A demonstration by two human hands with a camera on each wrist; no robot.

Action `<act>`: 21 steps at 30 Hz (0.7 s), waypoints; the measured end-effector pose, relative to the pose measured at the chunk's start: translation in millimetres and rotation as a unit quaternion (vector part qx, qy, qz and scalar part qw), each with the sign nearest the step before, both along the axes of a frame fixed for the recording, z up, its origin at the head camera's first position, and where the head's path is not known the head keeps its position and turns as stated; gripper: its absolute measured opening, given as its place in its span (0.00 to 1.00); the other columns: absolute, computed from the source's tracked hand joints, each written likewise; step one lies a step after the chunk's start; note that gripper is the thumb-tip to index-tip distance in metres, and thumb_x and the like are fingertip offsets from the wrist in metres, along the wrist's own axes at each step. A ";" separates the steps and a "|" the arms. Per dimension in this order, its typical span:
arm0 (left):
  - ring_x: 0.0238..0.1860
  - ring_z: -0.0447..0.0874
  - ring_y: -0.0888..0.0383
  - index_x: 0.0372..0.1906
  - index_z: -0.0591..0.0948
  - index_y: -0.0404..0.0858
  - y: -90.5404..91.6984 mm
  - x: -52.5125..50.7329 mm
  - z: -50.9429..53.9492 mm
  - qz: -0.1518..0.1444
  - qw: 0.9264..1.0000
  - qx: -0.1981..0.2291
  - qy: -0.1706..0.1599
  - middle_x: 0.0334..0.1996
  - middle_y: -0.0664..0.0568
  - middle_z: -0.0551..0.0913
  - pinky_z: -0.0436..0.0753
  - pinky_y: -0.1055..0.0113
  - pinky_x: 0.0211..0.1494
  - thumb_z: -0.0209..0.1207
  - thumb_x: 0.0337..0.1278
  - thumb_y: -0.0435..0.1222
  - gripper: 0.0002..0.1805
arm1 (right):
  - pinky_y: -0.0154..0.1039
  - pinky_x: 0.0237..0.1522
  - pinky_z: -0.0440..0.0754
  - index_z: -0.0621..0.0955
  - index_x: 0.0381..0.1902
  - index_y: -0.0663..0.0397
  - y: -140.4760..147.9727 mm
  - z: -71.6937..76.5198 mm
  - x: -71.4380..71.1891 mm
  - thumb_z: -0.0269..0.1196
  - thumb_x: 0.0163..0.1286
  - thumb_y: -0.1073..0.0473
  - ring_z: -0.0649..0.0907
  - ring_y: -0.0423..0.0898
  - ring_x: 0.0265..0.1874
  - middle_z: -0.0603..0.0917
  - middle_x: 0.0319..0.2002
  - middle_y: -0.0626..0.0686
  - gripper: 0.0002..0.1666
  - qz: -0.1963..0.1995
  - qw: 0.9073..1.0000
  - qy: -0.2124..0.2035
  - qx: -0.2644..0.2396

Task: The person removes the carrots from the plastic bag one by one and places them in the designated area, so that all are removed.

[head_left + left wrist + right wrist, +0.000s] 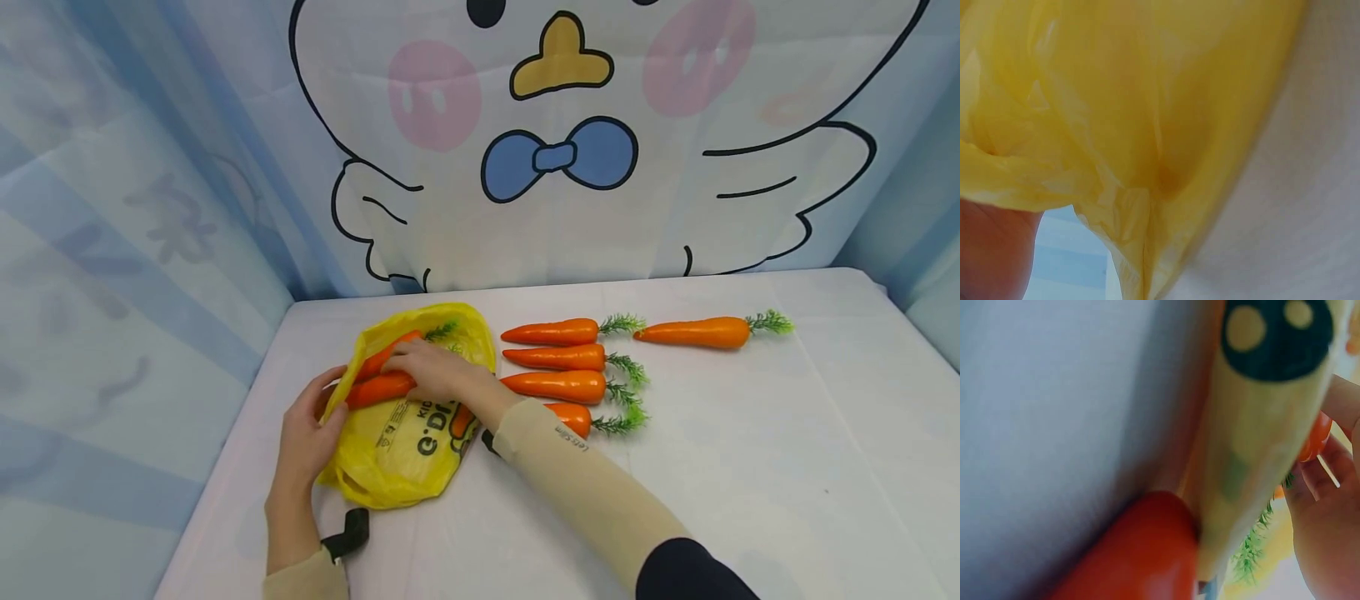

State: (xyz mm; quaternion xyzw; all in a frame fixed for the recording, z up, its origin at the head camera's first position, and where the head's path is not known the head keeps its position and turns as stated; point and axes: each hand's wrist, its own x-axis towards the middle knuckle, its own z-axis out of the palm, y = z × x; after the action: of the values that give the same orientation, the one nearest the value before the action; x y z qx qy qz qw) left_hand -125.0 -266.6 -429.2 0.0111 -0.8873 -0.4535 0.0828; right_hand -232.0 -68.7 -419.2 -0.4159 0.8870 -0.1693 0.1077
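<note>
A yellow plastic bag (360,477) lies on the table with its mouth toward the left. My left hand (309,433) grips the rim of that mouth, thumb on the near side. Inside the bag are a lower orange carrot (378,389) and an upper carrot (375,360), with green leaf tops (441,331) behind. My right hand (438,371) reaches over the bag, its fingers bent round a carrot (1316,439) in the right wrist view. Which of the two it holds is partly hidden by the hand. Yellow film (1116,94) fills most of the left wrist view.
Several carrots (558,358) lie in a stacked column right of the bag, leaves to the right. Another carrot (697,332) lies farther right. My right forearm crosses over the nearest one. A cartoon-printed curtain (555,233) hangs behind the white table (750,467).
</note>
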 end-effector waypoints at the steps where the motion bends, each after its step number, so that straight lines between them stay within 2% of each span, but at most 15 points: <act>1: 0.68 0.71 0.43 0.73 0.69 0.39 0.1 -0.1 -0.1 0.000 1.000 0.000 0.000 0.71 0.44 0.69 0.67 0.47 0.71 0.51 0.68 0.25 0.29 | 0.35 0.69 0.66 0.77 0.67 0.44 0.3 -0.2 0.1 0.67 0.70 0.60 0.68 0.45 0.65 0.75 0.66 0.46 0.28 0.001 1.000 0.001 -0.001; 10: 0.69 0.70 0.43 0.73 0.69 0.41 0.8 0.4 -0.2 0.000 1.000 0.001 -0.010 0.71 0.44 0.69 0.67 0.46 0.71 0.51 0.69 0.26 0.29 | 0.34 0.69 0.66 0.78 0.67 0.46 5.5 1.8 1.0 0.66 0.71 0.59 0.69 0.45 0.65 0.78 0.64 0.45 0.27 0.006 1.000 0.005 -0.004; 17: 0.69 0.69 0.43 0.73 0.69 0.41 1.7 0.5 0.4 0.001 1.000 0.002 -0.011 0.72 0.44 0.69 0.67 0.47 0.71 0.51 0.69 0.26 0.29 | 0.35 0.70 0.64 0.77 0.69 0.43 15.1 11.4 1.6 0.67 0.71 0.58 0.68 0.44 0.67 0.76 0.66 0.44 0.29 0.005 1.000 0.006 -0.022; 21: 0.69 0.69 0.43 0.73 0.69 0.41 1.3 0.2 0.6 0.001 1.000 0.001 -0.008 0.72 0.44 0.69 0.67 0.46 0.71 0.51 0.68 0.26 0.29 | 0.37 0.71 0.63 0.76 0.69 0.44 21.4 18.1 1.4 0.66 0.71 0.58 0.68 0.45 0.67 0.75 0.67 0.46 0.29 0.006 1.000 0.010 -0.017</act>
State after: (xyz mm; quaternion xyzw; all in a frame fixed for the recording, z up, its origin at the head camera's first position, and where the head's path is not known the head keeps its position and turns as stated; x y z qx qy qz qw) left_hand -124.8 -265.3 -428.6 0.0156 -0.8876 -0.4539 0.0760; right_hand -230.6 -47.4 -401.1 -0.4242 0.8827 -0.1796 0.0930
